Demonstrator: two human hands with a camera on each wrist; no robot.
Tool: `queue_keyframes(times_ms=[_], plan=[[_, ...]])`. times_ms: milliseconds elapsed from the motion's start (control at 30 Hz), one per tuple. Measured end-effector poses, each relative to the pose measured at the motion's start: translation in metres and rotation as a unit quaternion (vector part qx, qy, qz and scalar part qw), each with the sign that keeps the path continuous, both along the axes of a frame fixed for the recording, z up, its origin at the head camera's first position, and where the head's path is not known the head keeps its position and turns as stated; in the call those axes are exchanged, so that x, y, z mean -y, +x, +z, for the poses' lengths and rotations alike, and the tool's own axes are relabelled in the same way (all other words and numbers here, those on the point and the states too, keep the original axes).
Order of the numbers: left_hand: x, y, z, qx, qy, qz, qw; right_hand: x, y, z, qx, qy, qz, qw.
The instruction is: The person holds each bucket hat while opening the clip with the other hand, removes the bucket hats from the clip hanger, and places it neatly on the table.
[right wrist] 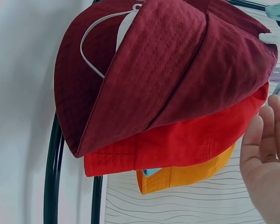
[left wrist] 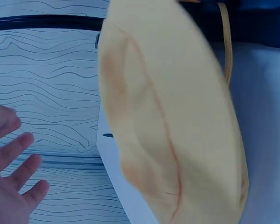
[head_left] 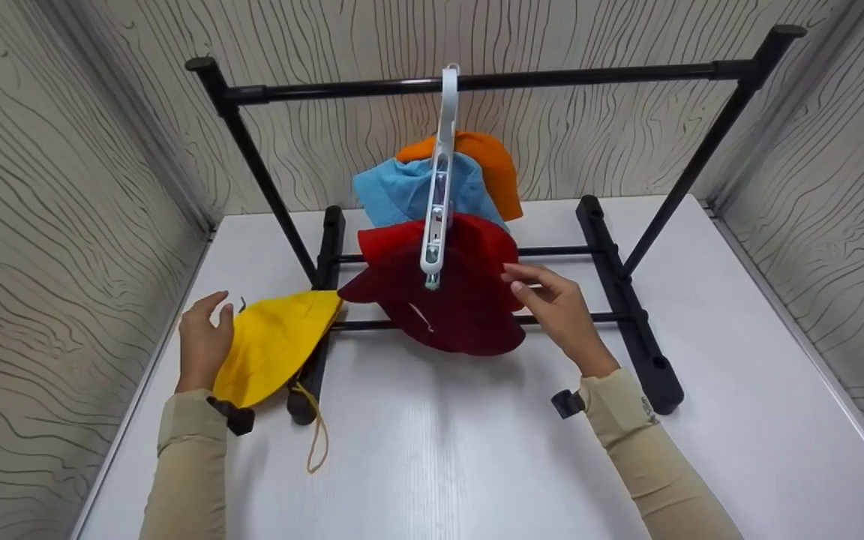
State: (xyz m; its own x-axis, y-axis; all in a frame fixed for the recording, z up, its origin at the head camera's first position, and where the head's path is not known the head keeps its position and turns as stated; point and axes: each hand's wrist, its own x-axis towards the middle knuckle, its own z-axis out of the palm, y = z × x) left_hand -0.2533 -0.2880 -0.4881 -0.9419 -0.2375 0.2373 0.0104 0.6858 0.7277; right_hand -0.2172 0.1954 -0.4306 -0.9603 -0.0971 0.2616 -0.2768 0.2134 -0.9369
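Left hand (head_left: 205,337): fingers loosely bent, gripping nothing, beside the yellow hat (head_left: 274,341), which tilts near the rack's left foot (head_left: 301,407); its support cannot be told. Right hand (head_left: 558,307): relaxed, holding nothing, fingertips just beside the maroon and red hats; contact unclear

Maroon hat (head_left: 447,307) frontmost on the white hanger (head_left: 448,112), a clip (right wrist: 270,38) at its crown; red hat (right wrist: 177,140), light blue hat (head_left: 391,191) and orange hat (head_left: 498,165) behind

Handling notes (judgement): steady the hanger with one hand before working any clip, since it looks free to swing on the bar (head_left: 589,76). Hold hats by the crown fold, keep brims flat. Keep the yellow hat's cord (left wrist: 227,42) clear of the foot; it could snag
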Motion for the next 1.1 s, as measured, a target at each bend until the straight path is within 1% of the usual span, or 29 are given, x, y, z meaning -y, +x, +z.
queue_keyframes(times_ms=[133,267,400,500,633,733,800,967,1100], plan=[[-0.006,0.001,0.002,-0.012,-0.007,-0.007,0.9999,-0.001,0.0,0.0,0.003,-0.002,-0.001,1.0],[-0.013,0.002,0.004,-0.032,-0.011,-0.015,0.9993,-0.001,0.001,0.0,0.01,-0.006,0.0,1.0],[-0.02,0.001,0.006,-0.051,-0.013,-0.016,0.9985,-0.002,0.0,-0.001,0.009,0.0,0.001,1.0],[-0.027,0.0,0.009,-0.054,-0.011,-0.019,0.9983,-0.003,0.0,-0.002,0.005,0.0,0.004,1.0],[-0.039,0.0,0.016,-0.04,-0.004,-0.028,0.9988,-0.004,0.0,-0.001,0.003,-0.005,0.007,1.0],[-0.05,0.0,0.023,-0.046,-0.001,-0.044,0.9979,-0.004,0.0,0.001,0.003,0.001,0.005,1.0],[-0.056,0.0,0.027,-0.063,0.0,-0.058,0.9964,-0.005,0.0,0.002,0.002,0.005,0.003,1.0],[-0.074,0.0,0.042,-0.107,0.008,-0.105,0.9886,-0.005,-0.002,0.004,-0.001,0.016,0.0,1.0],[-0.087,0.001,0.053,-0.118,0.013,-0.145,0.9823,-0.005,-0.003,0.007,-0.006,0.016,0.001,1.0]])
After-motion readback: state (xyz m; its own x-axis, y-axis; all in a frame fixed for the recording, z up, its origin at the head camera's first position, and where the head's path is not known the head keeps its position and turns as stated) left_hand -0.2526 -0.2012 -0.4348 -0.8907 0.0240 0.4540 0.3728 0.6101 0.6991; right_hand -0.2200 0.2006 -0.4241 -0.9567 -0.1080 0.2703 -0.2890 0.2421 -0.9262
